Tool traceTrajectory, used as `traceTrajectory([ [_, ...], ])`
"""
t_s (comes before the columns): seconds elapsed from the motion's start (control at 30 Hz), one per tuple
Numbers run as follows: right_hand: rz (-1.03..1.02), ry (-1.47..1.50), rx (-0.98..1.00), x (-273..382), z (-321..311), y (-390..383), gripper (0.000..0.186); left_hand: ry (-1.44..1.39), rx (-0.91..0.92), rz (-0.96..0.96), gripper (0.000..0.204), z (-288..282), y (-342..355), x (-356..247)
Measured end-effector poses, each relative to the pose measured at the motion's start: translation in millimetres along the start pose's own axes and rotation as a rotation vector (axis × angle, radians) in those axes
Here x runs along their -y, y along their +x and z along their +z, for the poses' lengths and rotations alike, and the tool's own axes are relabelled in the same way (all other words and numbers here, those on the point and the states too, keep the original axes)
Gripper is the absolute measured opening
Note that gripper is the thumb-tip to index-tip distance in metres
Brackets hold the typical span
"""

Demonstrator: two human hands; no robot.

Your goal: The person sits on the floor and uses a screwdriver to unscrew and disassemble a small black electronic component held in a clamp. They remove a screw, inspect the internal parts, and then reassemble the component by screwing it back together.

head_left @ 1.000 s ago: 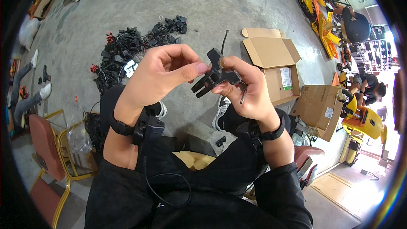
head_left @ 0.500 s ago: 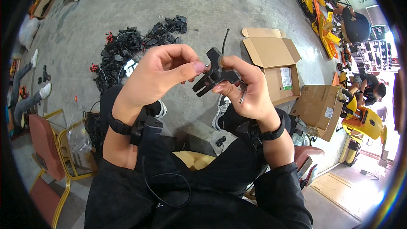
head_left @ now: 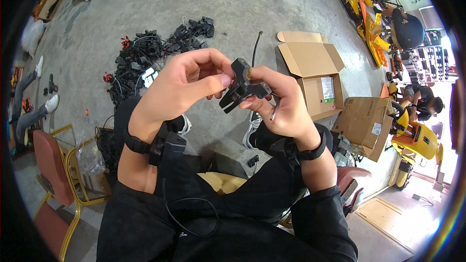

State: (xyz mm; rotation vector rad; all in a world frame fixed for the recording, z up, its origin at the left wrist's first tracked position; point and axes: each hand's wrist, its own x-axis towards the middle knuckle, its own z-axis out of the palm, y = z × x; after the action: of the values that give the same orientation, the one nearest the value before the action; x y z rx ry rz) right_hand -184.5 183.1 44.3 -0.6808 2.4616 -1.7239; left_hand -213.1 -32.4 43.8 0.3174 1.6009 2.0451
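Up in front of me, my right hand [head_left: 286, 99] is closed around a black three-armed plastic part [head_left: 242, 85], gripped between thumb and forefinger. A thin metal rod [head_left: 274, 112], bent like a hex key, sticks out from under the fingers of that same hand. Behind the part rises a thin black cable [head_left: 256, 48]; where it joins is hidden. My left hand [head_left: 177, 87] is closed in a pinch, thumb and fingertips against the part's left side. Anything small between those fingertips is covered from sight.
Black cabled devices [head_left: 141, 58] lie heaped on the floor at far left. An open cardboard box [head_left: 310, 60] and a closed carton [head_left: 361, 122] stand to the right. Red-brown chairs [head_left: 51, 162] are on my left. A person [head_left: 421, 103] crouches beside yellow-orange machinery [head_left: 417, 139].
The black part has turned slightly and shifted a little toward my left hand. A small metallic bit seen earlier at my left fingertips is now hidden against it.
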Motion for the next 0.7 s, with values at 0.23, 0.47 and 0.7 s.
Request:
traceTrajectory([
  [0.23, -0.008, 0.009, -0.019, 2, 0, 1, 0.032, 0.065, 0.063, -0.085, 0.011, -7, 0, -3],
  [0.47, -0.011, -0.006, -0.004, 1, -1, 1, 0.03, 0.019, 0.052, -0.025, 0.013, -5, -1, 0],
  [0.7, 0.007, -0.024, -0.011, 4, -2, 1, 0.03, 0.043, 0.07, -0.017, 0.013, -7, -1, -1],
])
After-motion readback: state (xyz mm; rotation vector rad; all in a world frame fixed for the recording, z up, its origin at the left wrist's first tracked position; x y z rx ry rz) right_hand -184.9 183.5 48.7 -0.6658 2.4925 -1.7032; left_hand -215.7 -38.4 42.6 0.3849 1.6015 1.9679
